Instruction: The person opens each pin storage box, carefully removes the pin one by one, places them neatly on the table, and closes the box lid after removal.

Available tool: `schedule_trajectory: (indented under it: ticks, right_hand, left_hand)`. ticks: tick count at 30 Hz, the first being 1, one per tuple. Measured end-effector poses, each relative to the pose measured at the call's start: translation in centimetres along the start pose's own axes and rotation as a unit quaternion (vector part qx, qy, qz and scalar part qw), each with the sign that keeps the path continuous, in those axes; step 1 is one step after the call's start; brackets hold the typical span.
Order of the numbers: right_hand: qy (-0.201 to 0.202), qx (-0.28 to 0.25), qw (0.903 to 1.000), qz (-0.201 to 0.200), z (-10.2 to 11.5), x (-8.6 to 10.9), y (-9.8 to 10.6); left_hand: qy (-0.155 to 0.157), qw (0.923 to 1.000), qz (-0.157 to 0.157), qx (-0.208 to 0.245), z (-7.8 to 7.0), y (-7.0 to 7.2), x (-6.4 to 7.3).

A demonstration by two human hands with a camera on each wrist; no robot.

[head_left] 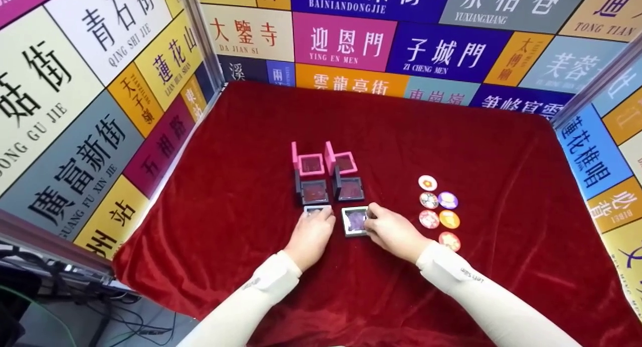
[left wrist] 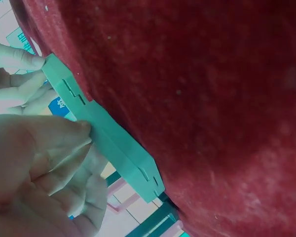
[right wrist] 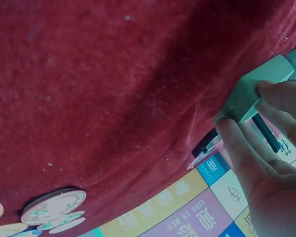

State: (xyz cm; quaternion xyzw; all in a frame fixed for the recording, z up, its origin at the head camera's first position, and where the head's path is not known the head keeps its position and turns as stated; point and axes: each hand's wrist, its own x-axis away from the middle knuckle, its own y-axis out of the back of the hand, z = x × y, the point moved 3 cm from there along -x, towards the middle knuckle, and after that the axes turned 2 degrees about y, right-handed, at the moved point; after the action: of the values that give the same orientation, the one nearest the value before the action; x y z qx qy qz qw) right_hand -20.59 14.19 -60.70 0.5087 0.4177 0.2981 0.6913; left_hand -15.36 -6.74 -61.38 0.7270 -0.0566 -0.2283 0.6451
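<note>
My left hand (head_left: 312, 236) pinches a small pale blue square case (head_left: 317, 208), its thumb on the near side and its fingers over the top. That hand covers most of the case. To its right, my right hand (head_left: 393, 231) grips the right edge of a light green square case (head_left: 354, 221) with a clear window, through which something purple shows. In the left wrist view, the left thumb presses the side of a case (left wrist: 116, 143). The right wrist view has right-hand fingers on the corners of a case (right wrist: 259, 86). Both cases sit on the red cloth (head_left: 241, 246).
Beyond my hands stand two black cases (head_left: 315, 191) and two pink cases (head_left: 311, 164), lids raised at their left sides. Several round badges (head_left: 449, 219) lie to the right. Panels with large lettering (head_left: 346, 41) wall in the back and sides.
</note>
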Motion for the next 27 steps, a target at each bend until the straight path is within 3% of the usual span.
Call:
schedule_trajectory:
  ticks: [3,5,9,11,14,16,23,27]
  right_hand:
    - [0.003,-0.005,1.0,-0.007,0.0,0.0,0.0]
    - [0.005,-0.009,0.9999,-0.009,0.1,0.0,0.0]
    - [0.005,-0.009,0.9999,-0.01,0.0,-0.2,0.0]
    - [0.002,-0.006,0.9999,-0.008,0.0,-0.3,-0.2]
    - [-0.003,-0.005,1.0,0.001,0.1,-0.4,-0.3]
    - [-0.009,-0.007,0.9999,0.007,0.1,-0.4,-0.3]
    - [-0.01,-0.003,1.0,0.001,0.1,-0.6,-0.2]
    - [-0.012,-0.006,0.9999,0.002,0.1,-0.6,-0.3]
  left_hand:
    - [0.007,0.9993,-0.015,0.034,0.7,0.5,0.0]
    - [0.023,0.9967,-0.045,0.063,1.6,1.0,-0.2]
    - [0.089,0.9825,-0.132,0.096,4.4,2.1,-0.9]
    - [0.132,0.9747,-0.154,0.093,5.9,2.3,-1.1]
    - [0.179,0.9713,-0.135,0.08,7.4,2.2,-1.2]
    - [0.188,0.9729,-0.111,0.075,7.8,2.0,-1.2]
    - [0.159,0.9784,-0.099,0.087,7.7,1.2,-2.1]
    - [0.139,0.9831,-0.072,0.095,7.4,0.7,-2.9]
